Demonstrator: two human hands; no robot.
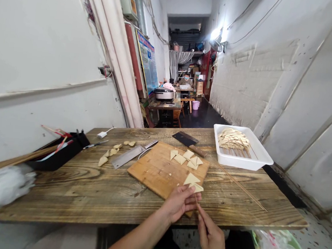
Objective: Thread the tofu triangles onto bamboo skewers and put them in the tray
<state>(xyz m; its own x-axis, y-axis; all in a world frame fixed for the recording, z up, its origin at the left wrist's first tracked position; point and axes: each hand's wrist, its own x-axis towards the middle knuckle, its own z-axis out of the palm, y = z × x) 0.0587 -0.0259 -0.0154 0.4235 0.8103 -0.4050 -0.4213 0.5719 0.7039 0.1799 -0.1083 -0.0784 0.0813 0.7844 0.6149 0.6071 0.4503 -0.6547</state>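
Note:
My left hand (179, 202) is closed on a pale, flat triangular food piece (196, 187) at the near right corner of the wooden cutting board (155, 170). In my right hand (211, 234) is a thin wooden skewer (196, 199), pinched between thumb and fingers. Its upper end meets the triangular piece; whether it has gone through cannot be made out. Another triangle (191, 178) lies on the board just beyond my left fingers. Several more cut pieces (179, 159) are spread over the board's far right part.
A cleaver (130, 156) lies left of the board, beside pale end scraps (113, 150). A dark-bladed knife (185, 138) rests at the far edge. At right are loose skewers (243, 188) and a white tray (241, 163) of skewered pieces. A black box (60, 157) sits left; a person (186, 79) is far back.

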